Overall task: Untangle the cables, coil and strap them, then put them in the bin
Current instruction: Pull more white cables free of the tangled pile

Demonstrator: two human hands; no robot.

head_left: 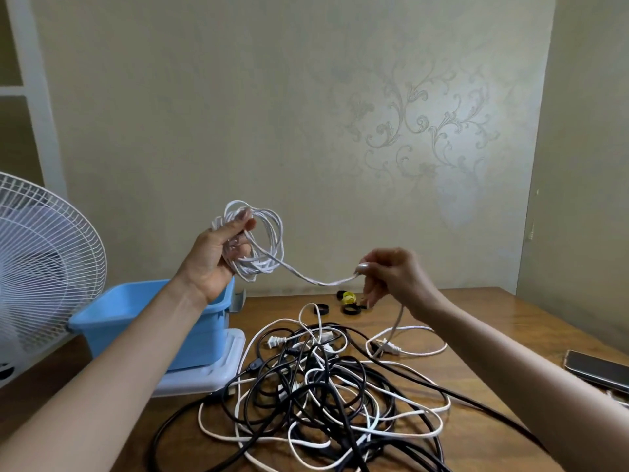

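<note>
Gripping the coil: left hand is curling round loops of the thin white cable, above the blue plastic bin at the left edge of the wooden table.
Right hand: is pinching the free run between thumb and fingertips.
Handling: probably light, limp and springy; best taken across all loops.
Axis: run is sagging left to right, tail dropping tableward.

I counted one left hand, one right hand, one coiled white cable, one blue bin, one lid, one fan, one phone, one yellow strap, at least two black straps.
</note>
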